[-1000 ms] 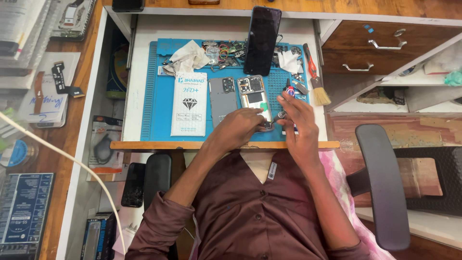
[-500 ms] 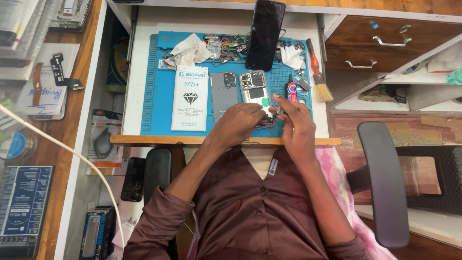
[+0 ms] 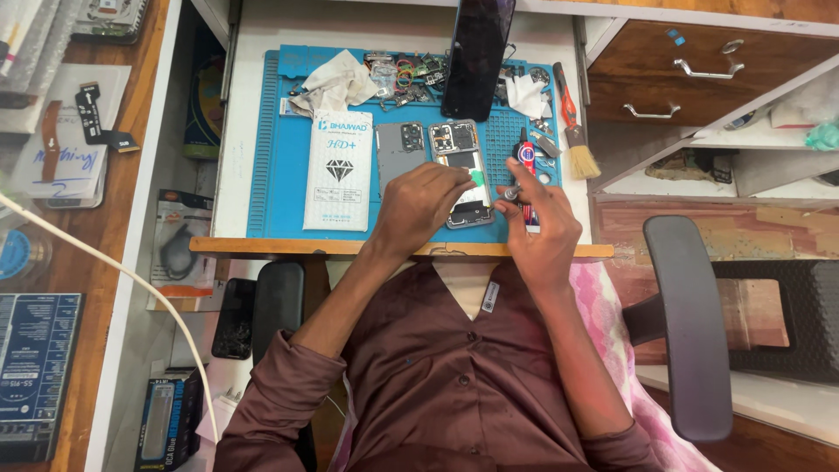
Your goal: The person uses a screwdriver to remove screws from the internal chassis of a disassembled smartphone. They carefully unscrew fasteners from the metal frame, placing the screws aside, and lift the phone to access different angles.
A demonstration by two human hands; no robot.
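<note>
Two hands are on the opened phone (image 3: 461,170) at centre frame, lying on the blue mat (image 3: 266,175) on the bench (image 3: 253,26). Left hand (image 3: 422,203) lies curled over the phone's lower half, fingertips pressing on it. Right hand (image 3: 540,229) pinches a small screwdriver (image 3: 514,190) just right of the phone, tip angled in. Risk as I see it: a slip could gouge the exposed board, or a screw could vanish among the loose parts (image 3: 406,70) in the upper middle.
</note>
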